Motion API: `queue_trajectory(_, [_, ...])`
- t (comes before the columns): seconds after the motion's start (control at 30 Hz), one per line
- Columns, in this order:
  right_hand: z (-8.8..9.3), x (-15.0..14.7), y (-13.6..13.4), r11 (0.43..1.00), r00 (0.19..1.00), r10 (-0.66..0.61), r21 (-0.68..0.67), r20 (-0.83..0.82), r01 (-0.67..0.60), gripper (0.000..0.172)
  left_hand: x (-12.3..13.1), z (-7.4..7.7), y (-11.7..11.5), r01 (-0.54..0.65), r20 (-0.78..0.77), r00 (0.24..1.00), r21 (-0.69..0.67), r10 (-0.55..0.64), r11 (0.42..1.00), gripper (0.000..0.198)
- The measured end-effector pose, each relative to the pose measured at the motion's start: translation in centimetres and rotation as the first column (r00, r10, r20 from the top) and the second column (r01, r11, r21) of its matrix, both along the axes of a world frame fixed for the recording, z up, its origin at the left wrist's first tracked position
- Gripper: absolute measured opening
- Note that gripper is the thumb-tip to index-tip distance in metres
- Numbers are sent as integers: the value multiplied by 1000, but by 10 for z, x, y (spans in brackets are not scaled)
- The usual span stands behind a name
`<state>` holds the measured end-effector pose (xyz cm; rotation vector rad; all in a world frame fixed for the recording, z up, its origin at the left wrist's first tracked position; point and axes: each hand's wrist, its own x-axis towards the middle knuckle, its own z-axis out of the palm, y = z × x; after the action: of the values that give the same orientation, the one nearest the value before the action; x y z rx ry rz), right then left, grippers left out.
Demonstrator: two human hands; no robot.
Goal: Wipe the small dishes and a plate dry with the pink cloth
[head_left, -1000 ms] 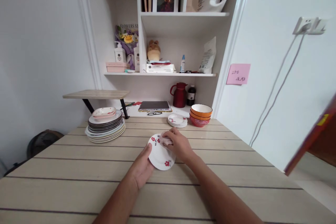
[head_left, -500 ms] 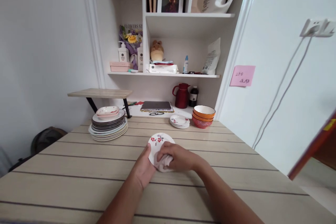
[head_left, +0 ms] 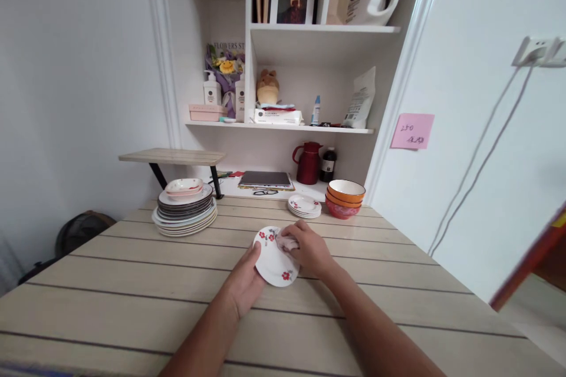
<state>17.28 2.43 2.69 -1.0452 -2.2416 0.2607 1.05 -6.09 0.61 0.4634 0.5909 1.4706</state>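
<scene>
A small white plate (head_left: 275,264) with red flowers is tilted toward me above the table. My left hand (head_left: 246,280) grips its left edge, thumb on the rim and fingers underneath. My right hand (head_left: 309,250) is closed round a crumpled white cloth or tissue (head_left: 287,241), which presses on the plate's upper right part near the rim. Behind the plate stands a short stack of matching flowered plates (head_left: 304,206).
Stacked bowls (head_left: 345,191), orange above red, stand at the back right. A tall pile of plates (head_left: 186,212) topped by pink dishes (head_left: 184,187) sits back left, by a small raised shelf (head_left: 174,156). A laptop (head_left: 265,178), glasses (head_left: 265,192) and red jug (head_left: 308,163) lie behind.
My right hand has moved the white cloth from the plate's lower middle up to its upper right edge, uncovering a lower red flower. My left hand still holds the plate.
</scene>
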Motion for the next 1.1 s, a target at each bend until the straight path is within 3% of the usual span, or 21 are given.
queue_trajectory(0.17, [-1,-27,-8,999,999,19,48,-46,-17,37,-1,0,0,38,-7,999,22,-38,999,45])
queue_trajectory(0.27, [-1,-35,-15,982,983,176,78,-45,-172,43,-1,-2,0,46,39,998,20,-47,999,45])
queue_trajectory(0.37, [3,-31,-22,923,926,378,81,-8,-376,44,-3,-3,1,55,83,995,27,-57,998,47])
queue_trajectory(0.47, [7,-16,-22,894,894,445,17,59,-447,45,-4,-4,2,63,96,993,27,-66,998,49])
queue_trajectory(0.6, [8,3,-11,919,914,395,-58,95,-391,48,-3,-5,2,25,88,996,-1,-25,1000,49])
queue_trajectory(0.77, [3,8,-1,990,989,113,73,94,-120,44,-2,-4,2,-10,85,996,17,9,1000,52])
queue_trajectory(0.87, [7,8,-4,997,988,49,55,149,-58,45,-1,-3,2,-29,75,997,6,28,1000,52])
queue_trajectory(0.97, [13,13,-13,997,974,79,-42,214,-72,44,-1,-2,0,-40,77,996,-1,40,999,51])
queue_trajectory(1.1, [20,17,-25,953,921,295,-151,252,-264,33,-1,-1,-2,-22,86,996,5,22,1000,50])
